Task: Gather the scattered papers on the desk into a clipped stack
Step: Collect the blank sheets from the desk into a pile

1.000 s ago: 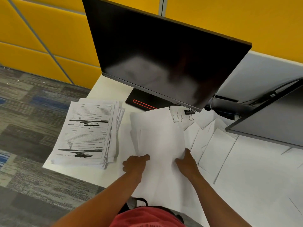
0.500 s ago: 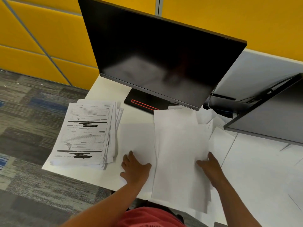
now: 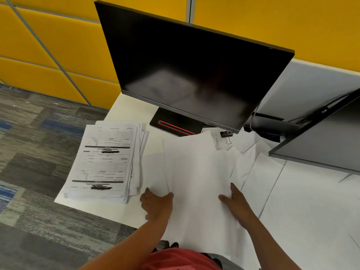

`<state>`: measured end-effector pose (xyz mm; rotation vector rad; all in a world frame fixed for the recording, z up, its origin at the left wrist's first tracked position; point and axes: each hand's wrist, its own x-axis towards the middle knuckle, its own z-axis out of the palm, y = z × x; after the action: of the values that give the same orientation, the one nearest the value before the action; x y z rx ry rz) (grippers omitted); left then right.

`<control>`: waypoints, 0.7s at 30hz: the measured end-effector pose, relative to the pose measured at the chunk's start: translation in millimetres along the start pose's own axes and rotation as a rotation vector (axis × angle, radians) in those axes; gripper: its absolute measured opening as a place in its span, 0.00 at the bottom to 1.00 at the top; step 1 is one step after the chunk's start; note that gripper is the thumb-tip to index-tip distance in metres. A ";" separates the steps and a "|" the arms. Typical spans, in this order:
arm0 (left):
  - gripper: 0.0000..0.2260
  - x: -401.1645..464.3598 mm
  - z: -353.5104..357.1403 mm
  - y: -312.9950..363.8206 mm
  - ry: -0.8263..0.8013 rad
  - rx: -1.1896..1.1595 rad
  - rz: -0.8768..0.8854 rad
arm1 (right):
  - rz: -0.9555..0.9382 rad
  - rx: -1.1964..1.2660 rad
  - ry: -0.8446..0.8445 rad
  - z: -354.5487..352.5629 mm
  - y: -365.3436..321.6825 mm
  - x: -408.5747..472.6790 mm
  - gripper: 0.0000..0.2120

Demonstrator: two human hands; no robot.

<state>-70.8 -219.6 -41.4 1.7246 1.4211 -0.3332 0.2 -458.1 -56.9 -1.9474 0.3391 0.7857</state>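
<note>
A loose bunch of blank white sheets (image 3: 198, 178) lies in front of me on the white desk (image 3: 128, 110), overhanging its near edge. My left hand (image 3: 155, 205) grips the bunch's left edge, thumb on top. My right hand (image 3: 236, 201) grips its right edge, thumb laid over the paper. More blank sheets (image 3: 259, 172) fan out to the right, partly under the bunch. A black binder clip (image 3: 227, 135) lies under the monitor's lower edge, on a printed sheet, clear of both hands.
A thick pile of printed forms (image 3: 105, 158) sits at the desk's left corner. A dark monitor (image 3: 187, 75) on a black stand (image 3: 175, 126) fills the back. A second grey screen (image 3: 327, 141) juts in from the right. Carpet lies beyond the left edge.
The bunch of sheets, which sat further right half a second ago, has shifted back left, uncovering the binder clip. My left hand has gone from resting beside the bunch to gripping its edge.
</note>
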 end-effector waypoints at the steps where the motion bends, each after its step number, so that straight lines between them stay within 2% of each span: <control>1: 0.43 2.3 -2.5 1.8 0.016 0.000 -0.021 | 0.006 -0.009 -0.001 1.2 -1.3 -1.2 0.36; 6: 0.39 26.4 -10.7 20.3 0.041 -0.037 -0.156 | -0.026 0.023 -0.028 -0.4 9.8 11.5 0.38; 9: 0.31 37.1 -17.8 23.4 0.053 0.113 -0.155 | -0.053 0.031 -0.042 -3.8 9.1 15.2 0.38; 12: 0.22 32.6 -24.2 20.3 0.040 0.001 0.016 | -0.056 0.100 -0.061 -11.5 7.0 16.2 0.38; 15: 0.13 33.1 -31.0 20.8 -0.072 -0.139 0.222 | -0.039 0.214 -0.133 -14.0 -1.3 11.6 0.34; 17: 0.17 38.7 -36.5 21.5 -0.233 -0.163 0.280 | -0.033 0.238 -0.181 -10.9 -6.4 8.9 0.35; 19: 0.25 45.8 -39.0 21.1 -0.394 -0.233 0.248 | -0.037 0.275 -0.223 -6.2 2.3 19.2 0.42; 21: 0.36 55.6 -42.1 19.8 -0.438 -0.323 0.201 | -0.022 0.298 -0.265 2.0 2.1 25.0 0.43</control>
<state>-48.0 -150.9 -44.7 1.4081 0.9193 -0.3266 17.1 -455.1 -75.4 -1.5465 0.2574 0.9116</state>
